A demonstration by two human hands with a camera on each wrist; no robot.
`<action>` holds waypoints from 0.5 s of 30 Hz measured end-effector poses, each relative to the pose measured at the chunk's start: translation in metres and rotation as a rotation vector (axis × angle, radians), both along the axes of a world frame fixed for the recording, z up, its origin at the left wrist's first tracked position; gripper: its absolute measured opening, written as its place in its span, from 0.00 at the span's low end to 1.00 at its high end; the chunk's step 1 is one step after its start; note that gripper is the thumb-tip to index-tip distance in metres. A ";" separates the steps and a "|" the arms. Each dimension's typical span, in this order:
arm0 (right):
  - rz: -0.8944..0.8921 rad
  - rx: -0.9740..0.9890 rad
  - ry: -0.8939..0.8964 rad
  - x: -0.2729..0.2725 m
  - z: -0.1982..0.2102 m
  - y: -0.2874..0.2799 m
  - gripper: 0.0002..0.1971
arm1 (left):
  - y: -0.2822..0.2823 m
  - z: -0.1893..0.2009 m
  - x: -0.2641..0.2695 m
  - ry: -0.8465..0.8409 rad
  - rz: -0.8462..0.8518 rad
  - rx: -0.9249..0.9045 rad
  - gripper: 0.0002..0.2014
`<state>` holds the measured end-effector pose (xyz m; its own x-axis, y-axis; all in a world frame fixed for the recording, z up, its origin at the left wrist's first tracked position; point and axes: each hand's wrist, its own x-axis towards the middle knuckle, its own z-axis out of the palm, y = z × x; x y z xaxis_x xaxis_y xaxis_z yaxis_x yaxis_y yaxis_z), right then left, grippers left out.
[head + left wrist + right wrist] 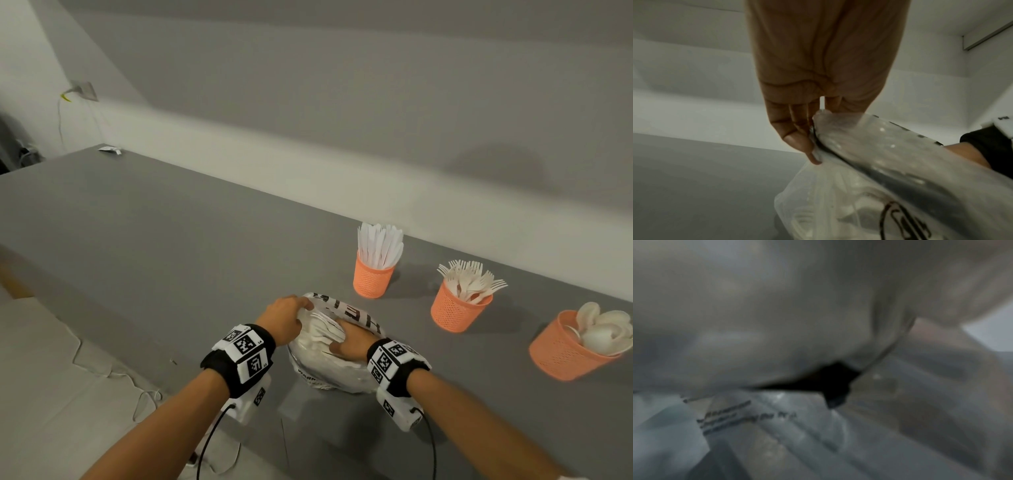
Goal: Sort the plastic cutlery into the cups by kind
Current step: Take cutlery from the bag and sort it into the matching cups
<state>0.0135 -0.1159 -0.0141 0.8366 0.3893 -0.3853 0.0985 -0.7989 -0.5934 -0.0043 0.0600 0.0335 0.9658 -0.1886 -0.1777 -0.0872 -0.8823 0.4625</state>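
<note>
A clear plastic bag (pixel 329 373) with black print lies on the grey table (pixel 154 257), full of white plastic cutlery (pixel 323 332). My left hand (pixel 287 318) pinches the bag's rim and holds its mouth up; the left wrist view shows the fingers (pixel 797 138) curled on the bag (pixel 859 194) edge. My right hand (pixel 352 341) reaches into the mouth, its fingers hidden among the cutlery. The right wrist view is blurred, filled by the bag (pixel 777 426). Three orange mesh cups stand to the right: knives (pixel 371 279), forks (pixel 455 311), spoons (pixel 561 353).
The table runs along a white wall (pixel 308 171). A small white packet (pixel 110 149) lies at the table's far left corner. Thin cables (pixel 113 373) trail over the floor to the left of the table's near edge.
</note>
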 end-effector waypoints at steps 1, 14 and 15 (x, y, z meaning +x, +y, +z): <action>-0.001 0.015 0.001 -0.001 0.001 0.001 0.29 | -0.001 0.000 0.001 -0.004 0.012 -0.002 0.24; -0.039 0.080 -0.046 -0.007 0.011 -0.007 0.22 | -0.013 0.003 0.010 -0.022 0.076 -0.025 0.20; -0.033 0.105 -0.084 -0.008 0.013 -0.008 0.18 | -0.014 0.004 0.011 -0.025 0.082 -0.030 0.20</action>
